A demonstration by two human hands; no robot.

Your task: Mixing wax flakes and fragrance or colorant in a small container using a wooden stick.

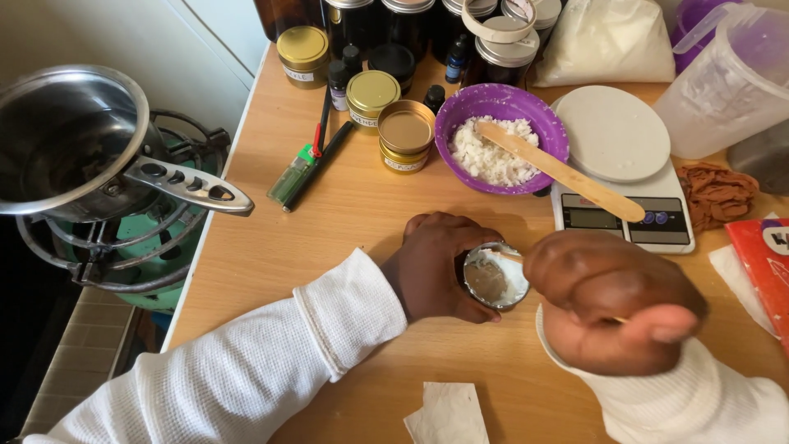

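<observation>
Mid-bench, left hand (436, 267) grips small round metal tin (495, 277) while right hand (612, 300) pinches thin wooden stick (511, 256), packing white flakes; next likely needs level pressing.

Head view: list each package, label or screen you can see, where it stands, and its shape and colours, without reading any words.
Scale screen: front of the white scale, right of centre; dark rectangle.
Gold tins: back centre-left; round, with white handwritten labels.
Red package: right edge; flat, red with white.
White bag: back right; clear plastic, white powder.
Dark jars: back row; labels not visible.
</observation>
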